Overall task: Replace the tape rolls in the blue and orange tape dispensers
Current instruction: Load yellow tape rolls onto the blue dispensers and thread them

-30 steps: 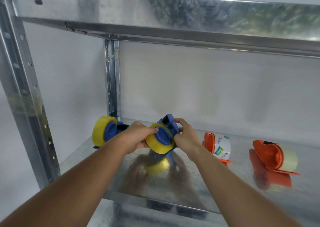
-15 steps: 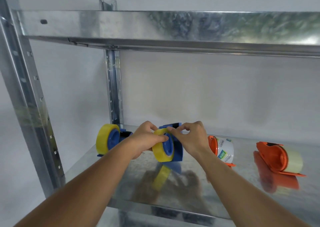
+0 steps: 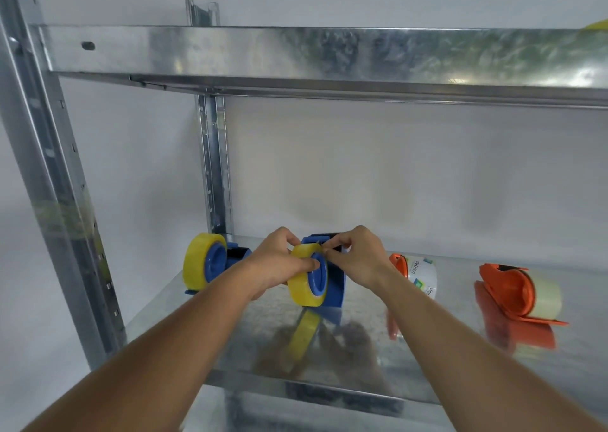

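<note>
A blue tape dispenser (image 3: 334, 287) with a yellow tape roll (image 3: 301, 290) on its hub is held upright just above the metal shelf (image 3: 427, 366). My left hand (image 3: 274, 263) grips the roll from the left, thumb on the blue hub. My right hand (image 3: 360, 259) pinches at the roll's top edge by the dispenser's front. A second blue dispenser with a yellow roll (image 3: 200, 262) stands at the left. Two orange dispensers stand to the right: one with a white labelled roll (image 3: 418, 275), one with a pale clear roll (image 3: 523, 291).
An upper metal shelf (image 3: 329, 56) hangs above the work area. Upright steel posts stand at the left front (image 3: 56, 181) and the back (image 3: 214, 168). A white wall closes the back. The shelf's front edge (image 3: 312, 389) runs below my forearms.
The dispenser has been turned from tilted to upright and lowered toward the shelf. My right hand moved from the dispenser's body to pinching at the roll's top edge. The view shifted downward slightly.
</note>
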